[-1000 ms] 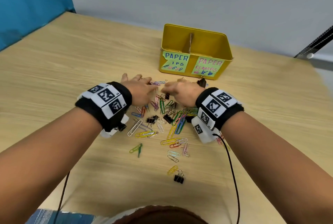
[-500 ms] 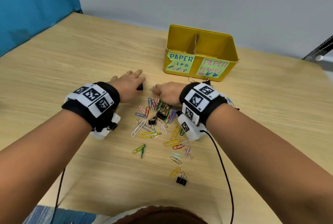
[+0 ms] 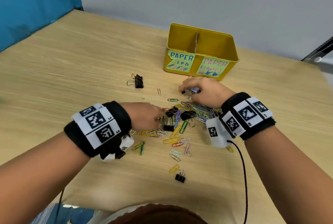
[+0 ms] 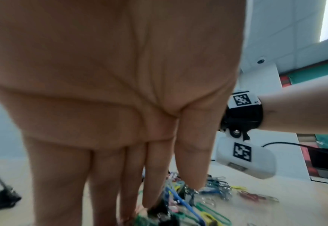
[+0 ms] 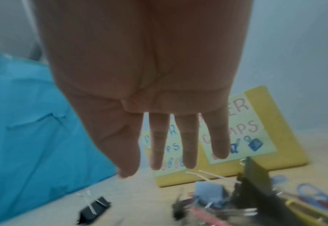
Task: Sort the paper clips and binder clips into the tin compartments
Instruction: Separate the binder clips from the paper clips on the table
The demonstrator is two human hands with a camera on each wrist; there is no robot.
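A yellow tin [image 3: 234, 51] stands at the back of the table, split by a divider [image 3: 196, 42]. Its left label reads PAPER ..IPS and its right label PAPER CLAMPS. In front of it lies a pile of coloured paper clips and black binder clips [image 3: 182, 114]. My left hand [image 3: 147, 115] reaches into the pile's left side, its straight fingers [image 4: 155, 175] touching clips. My right hand [image 3: 196, 88] hovers over the pile's far side near the tin, fingers [image 5: 186, 145] straight and spread, holding nothing. One black binder clip [image 3: 138, 82] lies apart at the left.
A small black binder clip [image 3: 180, 177] and loose paper clips [image 3: 175, 153] lie nearer to me. A black cable [image 3: 243, 169] runs from my right wrist. A blue panel [image 3: 36, 4] stands at the left and a grey wall behind the tin.
My left hand has come back from the far left into the pile, leaving a black binder clip lying apart there. My right hand has moved closer to the tin.
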